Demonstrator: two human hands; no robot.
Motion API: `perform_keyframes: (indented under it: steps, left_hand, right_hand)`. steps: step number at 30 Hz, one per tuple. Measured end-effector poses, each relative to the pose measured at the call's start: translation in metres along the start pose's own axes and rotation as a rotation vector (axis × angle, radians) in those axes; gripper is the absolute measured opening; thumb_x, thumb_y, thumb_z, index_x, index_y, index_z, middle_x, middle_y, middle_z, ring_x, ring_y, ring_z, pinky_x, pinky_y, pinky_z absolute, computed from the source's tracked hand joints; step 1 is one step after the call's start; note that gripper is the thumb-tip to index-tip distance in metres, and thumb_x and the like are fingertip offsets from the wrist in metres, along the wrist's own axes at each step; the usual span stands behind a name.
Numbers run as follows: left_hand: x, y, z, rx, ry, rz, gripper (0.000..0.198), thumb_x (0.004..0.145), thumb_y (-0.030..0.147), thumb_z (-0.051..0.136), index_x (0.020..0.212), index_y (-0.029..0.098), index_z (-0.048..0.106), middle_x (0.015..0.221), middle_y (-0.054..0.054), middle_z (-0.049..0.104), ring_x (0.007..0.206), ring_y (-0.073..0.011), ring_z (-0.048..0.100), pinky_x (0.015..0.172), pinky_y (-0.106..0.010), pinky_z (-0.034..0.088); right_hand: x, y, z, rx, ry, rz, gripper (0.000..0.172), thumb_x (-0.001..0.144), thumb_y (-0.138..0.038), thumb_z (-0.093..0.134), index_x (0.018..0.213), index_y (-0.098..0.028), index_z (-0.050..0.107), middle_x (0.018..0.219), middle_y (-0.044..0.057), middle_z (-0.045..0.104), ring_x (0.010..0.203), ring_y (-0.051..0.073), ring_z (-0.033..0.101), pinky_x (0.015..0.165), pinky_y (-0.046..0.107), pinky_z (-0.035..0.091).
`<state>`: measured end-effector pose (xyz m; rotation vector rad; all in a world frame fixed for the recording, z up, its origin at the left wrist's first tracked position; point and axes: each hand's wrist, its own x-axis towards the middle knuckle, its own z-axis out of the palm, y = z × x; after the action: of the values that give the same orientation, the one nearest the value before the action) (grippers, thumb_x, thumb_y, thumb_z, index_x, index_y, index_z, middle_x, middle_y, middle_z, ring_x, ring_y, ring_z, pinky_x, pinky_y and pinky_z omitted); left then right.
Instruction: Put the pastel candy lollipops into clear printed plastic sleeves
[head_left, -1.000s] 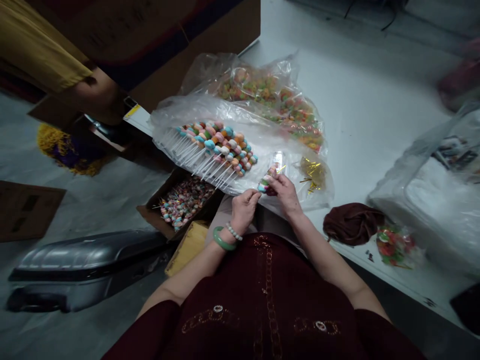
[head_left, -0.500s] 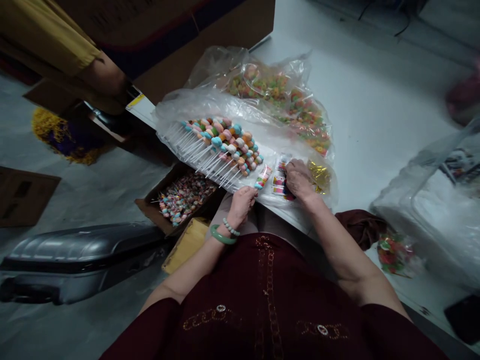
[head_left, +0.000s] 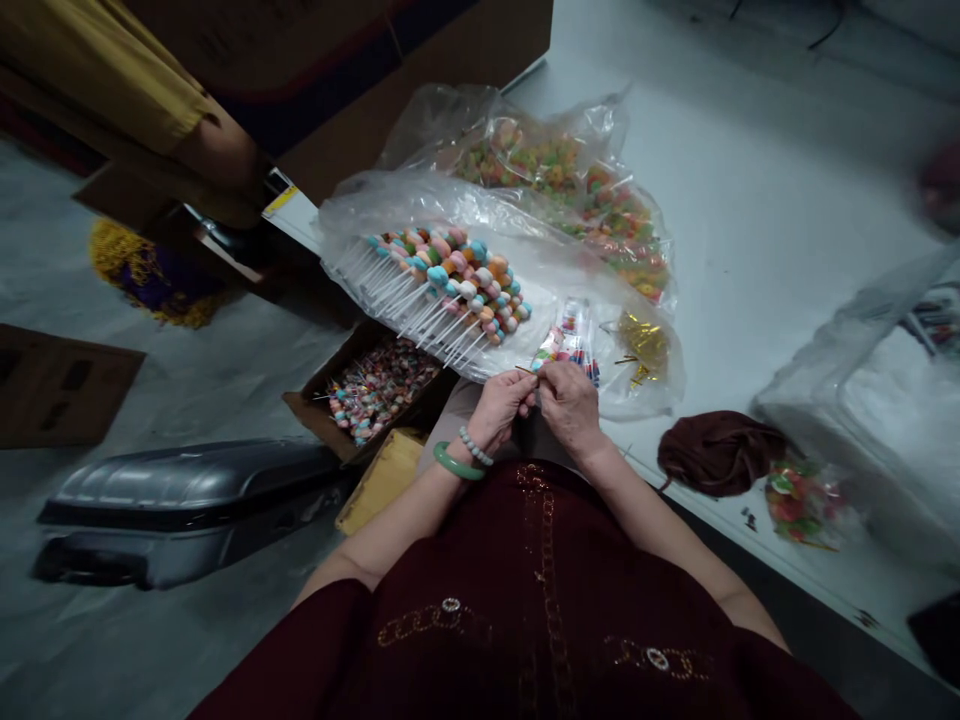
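My left hand (head_left: 501, 408) is closed in a pinch at the lower end of a wrapped marshmallow skewer (head_left: 548, 346), whose colourful candy end points away from me. Against it, the fingertips of my right hand (head_left: 571, 404) are pinched together on a thin gold twist tie (head_left: 526, 370), at the neck of the wrapper. Just beyond my right hand lies a stack of printed plastic wrappers (head_left: 576, 322). Loose gold twist ties (head_left: 643, 342) lie to its right. A pile of marshmallow skewers (head_left: 457, 280) with white sticks rests left of the wrappers on clear plastic.
Bags of ring-shaped gummies (head_left: 555, 170) lie behind on the white table (head_left: 720, 200). Below its left edge, a cardboard box (head_left: 311, 420) holds many wrapped skewers beside a grey suitcase (head_left: 195, 490). A dark red cloth (head_left: 716, 455) lies right. Another person's arm (head_left: 217, 155) shows upper left.
My right hand has moved left from the wrapper stack to meet my left hand, and a gold twist tie now shows at the fingertips. The wrapped skewer stays in my left hand.
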<state>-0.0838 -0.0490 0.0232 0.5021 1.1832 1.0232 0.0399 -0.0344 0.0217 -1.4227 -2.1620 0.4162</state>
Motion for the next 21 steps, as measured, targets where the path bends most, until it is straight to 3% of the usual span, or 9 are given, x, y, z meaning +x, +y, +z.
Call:
perform_keyframes:
  steps: [4, 8, 11, 13, 16, 19, 21]
  left_hand:
    - [0.000, -0.005, 0.000, -0.048, 0.044, 0.026, 0.036, 0.069, 0.041, 0.076, 0.062, 0.015, 0.054, 0.050, 0.003, 0.051, 0.040, -0.0034, 0.039, 0.040, -0.018, 0.024]
    - [0.000, -0.010, 0.005, -0.048, 0.078, 0.065, 0.031, 0.070, 0.037, 0.074, 0.062, 0.015, 0.053, 0.050, 0.003, 0.051, 0.041, -0.0036, 0.039, 0.041, -0.018, 0.024]
    - [-0.001, -0.011, 0.005, -0.063, 0.085, 0.090, 0.031, 0.071, 0.039, 0.071, 0.063, 0.016, 0.052, 0.047, 0.005, 0.047, 0.039, -0.0035, 0.035, 0.040, -0.018, 0.021]
    - [-0.004, -0.007, 0.000, -0.034, -0.005, 0.074, 0.033, 0.072, 0.041, 0.071, 0.062, 0.017, 0.051, 0.045, 0.006, 0.043, 0.038, -0.0034, 0.031, 0.039, -0.019, 0.019]
    - [-0.010, 0.006, -0.014, 0.067, -0.327, -0.022, 0.033, 0.070, 0.042, 0.074, 0.061, 0.015, 0.056, 0.045, 0.005, 0.044, 0.039, -0.0034, 0.033, 0.040, -0.019, 0.018]
    - [-0.016, 0.024, -0.027, 0.169, -0.620, -0.188, 0.033, 0.060, 0.042, 0.079, 0.058, 0.013, 0.062, 0.047, 0.001, 0.051, 0.037, -0.0042, 0.035, 0.037, -0.021, 0.019]
    - [-0.017, 0.034, -0.032, 0.226, -0.733, -0.285, 0.032, 0.054, 0.040, 0.080, 0.055, 0.013, 0.063, 0.043, 0.000, 0.051, 0.033, -0.0051, 0.033, 0.035, -0.021, 0.017]
  right_hand:
    - [0.000, 0.001, -0.002, 0.180, -0.003, 0.028, 0.016, 0.085, -0.014, 0.047, 0.081, -0.022, 0.061, 0.083, 0.006, 0.065, 0.085, 0.022, 0.057, 0.079, 0.034, 0.044]
    - [-0.002, -0.001, 0.003, 0.488, 0.029, 0.324, 0.007, 0.080, -0.025, 0.058, 0.073, -0.022, 0.056, 0.070, -0.001, 0.060, 0.068, 0.016, 0.055, 0.067, 0.029, 0.043]
    - [-0.003, 0.001, 0.006, 0.884, 0.022, 0.584, 0.020, 0.068, -0.032, 0.069, 0.079, -0.021, 0.056, 0.062, -0.006, 0.055, 0.057, 0.012, 0.051, 0.058, 0.025, 0.042]
    - [-0.004, 0.003, 0.000, 1.127, -0.067, 0.645, 0.034, 0.061, -0.032, 0.075, 0.090, -0.020, 0.060, 0.064, -0.005, 0.059, 0.058, 0.012, 0.054, 0.058, 0.025, 0.045]
    - [-0.011, -0.001, -0.024, 1.189, -0.215, 0.492, 0.048, 0.060, -0.030, 0.079, 0.105, -0.020, 0.066, 0.083, 0.001, 0.070, 0.073, 0.017, 0.063, 0.068, 0.030, 0.052]
    - [-0.022, -0.013, -0.052, 0.975, -0.382, 0.124, 0.034, 0.079, -0.034, 0.068, 0.111, -0.022, 0.069, 0.095, 0.004, 0.072, 0.084, 0.019, 0.065, 0.077, 0.034, 0.053]
    - [-0.027, -0.023, -0.064, 0.781, -0.357, -0.126, 0.028, 0.089, -0.034, 0.057, 0.110, -0.021, 0.070, 0.088, 0.005, 0.071, 0.079, 0.018, 0.063, 0.075, 0.034, 0.052]
